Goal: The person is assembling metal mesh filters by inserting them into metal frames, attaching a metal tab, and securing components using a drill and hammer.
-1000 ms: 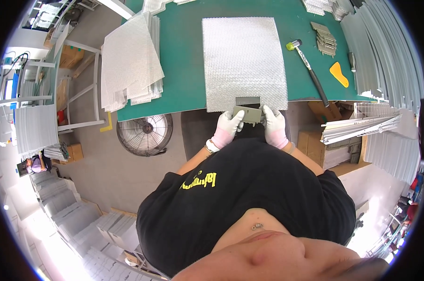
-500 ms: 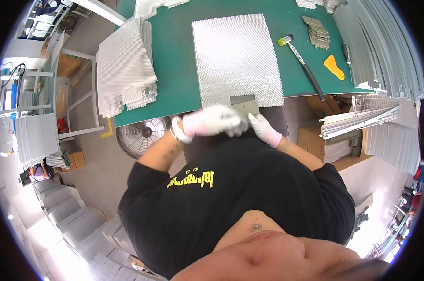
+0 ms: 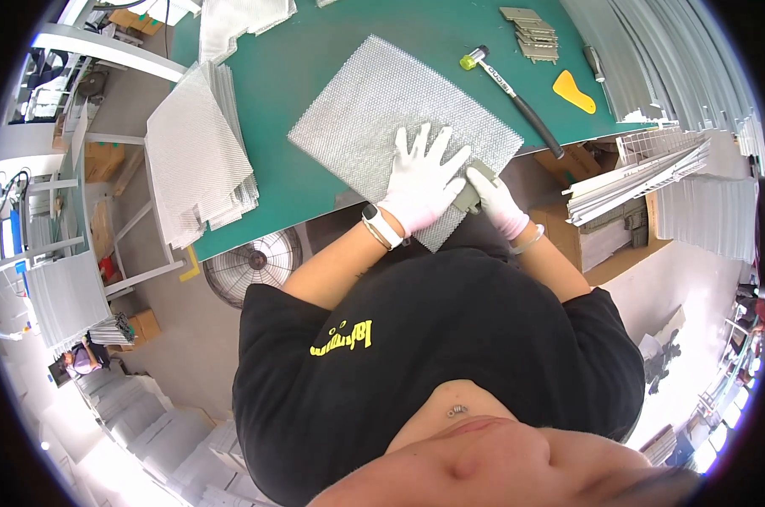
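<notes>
A silvery honeycomb-textured sheet point(image 3: 357, 110) lies turned at an angle on the green table, one corner reaching past the front edge toward my body. My left hand point(image 3: 420, 179), in a white glove, rests flat on it with fingers spread. At the sheet's right-hand edge, my gloved right hand point(image 3: 499, 204) grips a small grey-green plate point(image 3: 468, 198), thumb toward the sheet. The plate sits against that edge; how the two are joined is hidden by my hands.
A rubber-headed mallet point(image 3: 517, 101), a yellow scraper point(image 3: 574, 92) and a stack of grey-green plates point(image 3: 530, 35) lie to the right. More mesh sheets point(image 3: 198, 152) are piled at the left. Long grey strips point(image 3: 653, 59) stand along the right side. A floor fan point(image 3: 255, 264) is below the table's front.
The sheet has turned from nearly square to the table to a diagonal. My left hand has moved from the plate onto the sheet and spread out. My right hand stays by the plate.
</notes>
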The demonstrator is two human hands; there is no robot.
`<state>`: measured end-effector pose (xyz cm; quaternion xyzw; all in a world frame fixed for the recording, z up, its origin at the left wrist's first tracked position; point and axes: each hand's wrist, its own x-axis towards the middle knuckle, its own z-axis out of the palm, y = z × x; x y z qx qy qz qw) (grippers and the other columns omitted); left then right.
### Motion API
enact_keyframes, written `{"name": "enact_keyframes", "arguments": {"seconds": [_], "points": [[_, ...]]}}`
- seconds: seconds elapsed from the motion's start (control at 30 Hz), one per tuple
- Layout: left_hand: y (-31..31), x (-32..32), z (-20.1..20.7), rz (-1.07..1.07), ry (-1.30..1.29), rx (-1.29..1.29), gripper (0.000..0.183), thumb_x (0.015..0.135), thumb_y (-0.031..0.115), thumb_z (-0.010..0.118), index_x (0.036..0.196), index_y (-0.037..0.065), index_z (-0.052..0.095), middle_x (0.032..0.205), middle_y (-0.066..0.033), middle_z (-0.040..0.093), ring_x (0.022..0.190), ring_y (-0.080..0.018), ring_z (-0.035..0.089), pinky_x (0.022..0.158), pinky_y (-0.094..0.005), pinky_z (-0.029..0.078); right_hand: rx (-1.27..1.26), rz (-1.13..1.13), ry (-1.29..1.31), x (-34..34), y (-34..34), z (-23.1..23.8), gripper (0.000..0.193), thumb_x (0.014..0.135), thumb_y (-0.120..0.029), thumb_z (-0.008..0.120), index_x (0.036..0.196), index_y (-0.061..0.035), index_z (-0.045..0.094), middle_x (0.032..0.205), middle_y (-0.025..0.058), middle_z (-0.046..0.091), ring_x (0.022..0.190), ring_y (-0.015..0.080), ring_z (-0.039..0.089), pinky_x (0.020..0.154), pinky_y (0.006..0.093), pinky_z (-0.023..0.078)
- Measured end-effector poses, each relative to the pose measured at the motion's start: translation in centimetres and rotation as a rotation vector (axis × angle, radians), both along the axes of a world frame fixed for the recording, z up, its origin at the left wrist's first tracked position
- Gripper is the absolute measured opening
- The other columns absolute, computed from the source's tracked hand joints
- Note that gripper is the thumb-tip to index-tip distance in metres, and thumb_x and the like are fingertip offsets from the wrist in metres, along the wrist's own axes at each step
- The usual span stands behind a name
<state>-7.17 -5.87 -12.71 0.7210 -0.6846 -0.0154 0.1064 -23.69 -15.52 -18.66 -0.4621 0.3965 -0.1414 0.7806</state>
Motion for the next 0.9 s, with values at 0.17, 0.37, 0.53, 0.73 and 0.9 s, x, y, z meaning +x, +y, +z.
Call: {"name": "enact_keyframes", "arguments": {"seconds": [0.17,0.37,0.53,0.73,0.9], "points": [[0.8,-0.9,0.0,-0.027,0.07,-0.01,0.054,0.093,0.039,0.054,0.144,0.022,0.05,0.151,-0.0166,0.041,0.14,-0.0421,0.034,0.115,-0.0647,0.015,0.167,-0.304,-0.212,0.0,3.5,1.3,0.02,0.096,-0.017,0.064,0.11,-0.0036,0.063,0.098,0.0016,0.065,0.087,0.0096,0.062,0.077,0.0268,0.052],[1.0,-1.1,0.5,-0.082,0.06,0.028,0.052,0.091,0.035,0.057,0.141,0.021,0.053,0.15,-0.016,0.042,0.14,-0.0408,0.035,0.115,-0.0634,0.016,-0.039,-0.229,-0.187,0.5,3.9,0.1,0.027,0.097,-0.016,0.063,0.12,-0.0019,0.062,0.112,0.0043,0.065,0.097,0.0114,0.061,0.086,0.0286,0.051],[0.9,1.9,-0.4,-0.111,0.063,0.006,0.045,0.094,0.033,0.053,0.137,0.019,0.057,0.147,-0.0124,0.046,0.139,-0.037,0.037,0.116,-0.0602,0.019,0.019,-0.073,-0.152,1.0,3.3,-0.3,0.026,0.096,-0.015,0.066,0.118,-0.003,0.062,0.109,0.0024,0.065,0.096,0.0105,0.061,0.083,0.029,0.052],[1.3,1.3,0.1,-0.181,0.13,-0.068,0.045,0.088,0.023,0.058,0.132,0.015,0.06,0.143,-0.0121,0.051,0.134,-0.0377,0.044,0.114,-0.0596,0.024,0.017,-0.249,-0.259,0.9,4.9,-1.4,0.024,0.094,-0.017,0.069,0.113,-0.004,0.064,0.103,0.0008,0.065,0.093,0.0095,0.06,0.081,0.0283,0.052],[0.6,2.9,0.1,-0.153,0.06,-0.072,0.042,0.088,0.023,0.06,0.129,0.016,0.061,0.142,-0.0102,0.052,0.133,-0.0339,0.045,0.115,-0.0562,0.025,-0.015,-0.073,-0.144,2.0,2.7,0.6,0.032,0.097,-0.03,0.064,0.114,-0.0024,0.064,0.102,0.0043,0.067,0.086,0.0096,0.062,0.074,0.0257,0.053]]}}
